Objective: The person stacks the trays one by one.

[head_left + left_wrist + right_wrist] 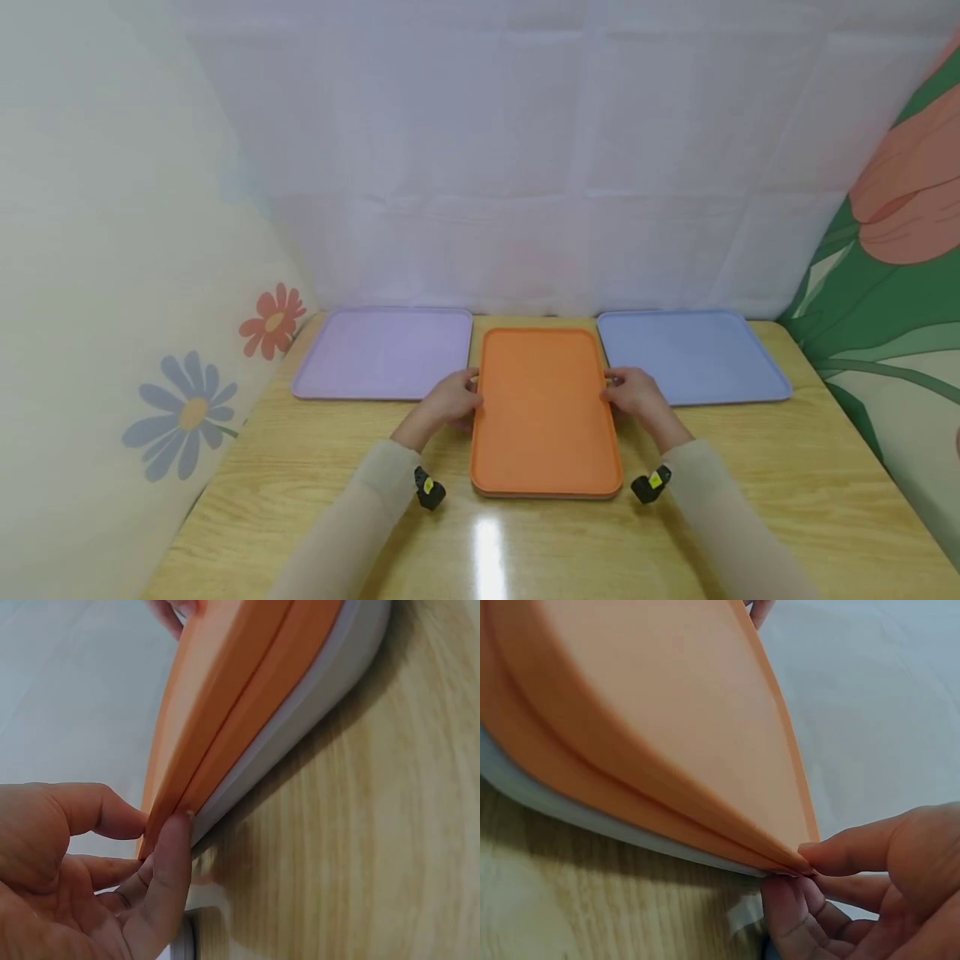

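An orange tray (543, 408) lies lengthwise in the middle of the table, on top of a stack. Side on, the left wrist view shows a second orange rim (259, 731) right under it and a pale grey-white tray (319, 694) at the bottom. My left hand (452, 397) pinches the stack's left edge, thumb at the top rim and fingers against the side. On the opposite edge, my right hand (636, 392) pinches the orange rim between thumb and fingers. How many layers each hand grips cannot be told.
A lilac tray (390, 354) lies at the back left and a blue tray (690, 358) at the back right, close beside the stack. White cloth (525, 167) hangs behind the wooden table (285, 483). Flower-printed walls stand on both sides.
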